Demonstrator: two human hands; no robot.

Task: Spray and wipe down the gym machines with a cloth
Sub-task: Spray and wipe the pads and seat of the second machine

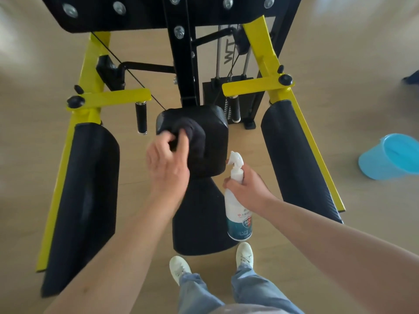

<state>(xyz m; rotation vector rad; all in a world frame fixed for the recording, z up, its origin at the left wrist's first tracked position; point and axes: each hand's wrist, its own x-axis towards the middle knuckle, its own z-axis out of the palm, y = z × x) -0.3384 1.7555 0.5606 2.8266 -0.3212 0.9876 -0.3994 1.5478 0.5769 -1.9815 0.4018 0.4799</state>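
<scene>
Your left hand (167, 159) presses a dark cloth (192, 132) against the upper black seat pad (210, 141), fingers bunched around the fabric. Work it flat across the whole pad face, then down over the edges and onto the lower pad (199, 214) just beneath your wrist. Your right hand (247, 189) is clenched around the neck of the spray bottle (238, 200), nozzle up, just right of the cloth hand; keep it clear of the wiping path. The long side pads (86, 196) flank both arms and look untouched, I judge. The hanging handle (141, 117) sits just beyond your left fingers, and a blue bucket (390, 157) stands well off to the right.
</scene>
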